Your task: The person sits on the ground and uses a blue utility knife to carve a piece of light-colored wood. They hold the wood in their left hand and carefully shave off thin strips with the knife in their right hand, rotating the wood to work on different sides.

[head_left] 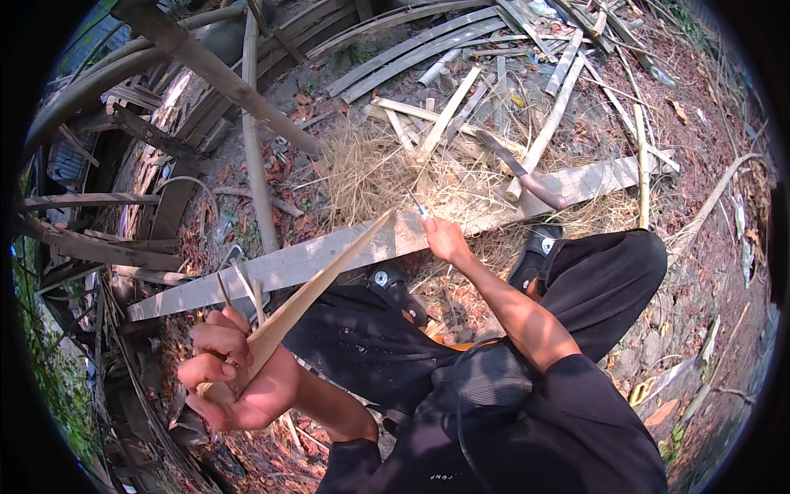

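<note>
So you've got a long, flat, pale wooden strip in your left hand, with your fingers curled around its wide lower end. The strip slants up and away to your right, narrowing to a point over the long grey weathered plank that runs crosswise in front of you.

Your right hand is out over that same plank, closed around what looks like a small knife with a light blue-and-white handle. Most of the handle is inside your fist, and the thin blade sticks out ahead. The strip's tip is just beside it on the left; I can't tell from this angle if they're touching.

Right past the plank there's a heap of curly straw-coloured shavings. A big knife with a dark curved blade and a brown wooden handle lies to the right of your right hand, handle across the plank, blade pointing away over the offcuts.

You're sitting with your knees apart in loose black trousers, black shoes on the near side of the plank. Further off, a bunch of long grey slats lies on the ground.
</note>
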Demonstrator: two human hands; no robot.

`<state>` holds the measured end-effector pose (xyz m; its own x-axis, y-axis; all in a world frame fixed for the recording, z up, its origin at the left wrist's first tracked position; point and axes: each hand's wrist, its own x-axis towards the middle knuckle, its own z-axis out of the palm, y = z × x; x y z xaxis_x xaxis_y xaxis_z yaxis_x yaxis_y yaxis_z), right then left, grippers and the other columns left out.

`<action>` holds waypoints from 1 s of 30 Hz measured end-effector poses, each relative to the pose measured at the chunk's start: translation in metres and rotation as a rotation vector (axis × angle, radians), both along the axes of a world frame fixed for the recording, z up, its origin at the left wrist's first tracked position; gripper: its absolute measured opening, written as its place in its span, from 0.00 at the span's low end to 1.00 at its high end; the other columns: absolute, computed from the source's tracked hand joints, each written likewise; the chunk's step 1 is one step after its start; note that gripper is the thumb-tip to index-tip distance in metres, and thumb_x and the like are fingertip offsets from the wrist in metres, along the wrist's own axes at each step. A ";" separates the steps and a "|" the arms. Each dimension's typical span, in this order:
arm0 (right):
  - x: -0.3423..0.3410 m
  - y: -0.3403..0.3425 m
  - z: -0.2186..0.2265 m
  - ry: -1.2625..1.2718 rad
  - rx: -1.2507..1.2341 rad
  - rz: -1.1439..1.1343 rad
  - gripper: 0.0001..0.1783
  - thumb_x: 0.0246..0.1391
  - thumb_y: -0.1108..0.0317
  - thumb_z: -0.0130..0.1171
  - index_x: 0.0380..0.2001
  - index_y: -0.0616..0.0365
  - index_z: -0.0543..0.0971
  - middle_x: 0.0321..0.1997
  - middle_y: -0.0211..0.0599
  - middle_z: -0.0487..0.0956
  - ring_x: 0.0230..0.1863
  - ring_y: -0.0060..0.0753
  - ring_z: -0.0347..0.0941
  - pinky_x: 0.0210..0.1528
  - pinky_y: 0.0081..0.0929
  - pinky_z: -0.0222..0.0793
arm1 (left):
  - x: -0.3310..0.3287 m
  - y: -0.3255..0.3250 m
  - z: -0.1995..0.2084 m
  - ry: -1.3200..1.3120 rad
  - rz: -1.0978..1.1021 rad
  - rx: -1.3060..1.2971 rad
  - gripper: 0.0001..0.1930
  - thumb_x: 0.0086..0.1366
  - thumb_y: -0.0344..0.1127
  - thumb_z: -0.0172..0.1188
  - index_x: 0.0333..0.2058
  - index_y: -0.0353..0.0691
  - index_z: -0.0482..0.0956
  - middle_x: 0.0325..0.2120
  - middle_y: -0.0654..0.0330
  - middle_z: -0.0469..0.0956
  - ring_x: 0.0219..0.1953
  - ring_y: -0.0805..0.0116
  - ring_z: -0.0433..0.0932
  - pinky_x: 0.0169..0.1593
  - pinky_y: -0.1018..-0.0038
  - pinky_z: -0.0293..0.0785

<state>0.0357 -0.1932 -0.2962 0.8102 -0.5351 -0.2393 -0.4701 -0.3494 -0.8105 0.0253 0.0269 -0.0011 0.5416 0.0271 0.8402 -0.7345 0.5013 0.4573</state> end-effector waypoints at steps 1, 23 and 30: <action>-0.004 -0.003 0.011 -0.044 -0.015 -0.037 0.29 0.61 0.48 0.37 0.33 0.66 0.75 0.34 0.62 0.75 0.39 0.62 0.71 0.44 0.48 0.65 | 0.000 -0.008 0.004 0.008 0.055 -0.009 0.22 0.64 0.56 0.35 0.23 0.43 0.59 0.13 0.61 0.56 0.20 0.74 0.50 0.28 0.73 0.48; -0.143 0.086 0.290 -0.705 0.093 0.184 0.11 0.62 0.65 0.45 0.35 0.64 0.65 0.14 0.56 0.67 0.20 0.63 0.66 0.22 0.47 0.57 | 0.017 -0.017 0.015 -0.130 0.541 0.693 0.07 0.61 0.29 0.59 0.27 0.33 0.73 0.20 0.61 0.70 0.21 0.74 0.69 0.23 0.78 0.64; -0.129 0.072 0.245 -0.555 0.128 0.112 0.14 0.63 0.60 0.44 0.35 0.63 0.67 0.15 0.58 0.69 0.23 0.65 0.68 0.25 0.50 0.59 | 0.015 -0.015 -0.032 -0.086 0.506 0.812 0.05 0.58 0.28 0.61 0.30 0.33 0.75 0.24 0.57 0.74 0.22 0.71 0.72 0.24 0.78 0.68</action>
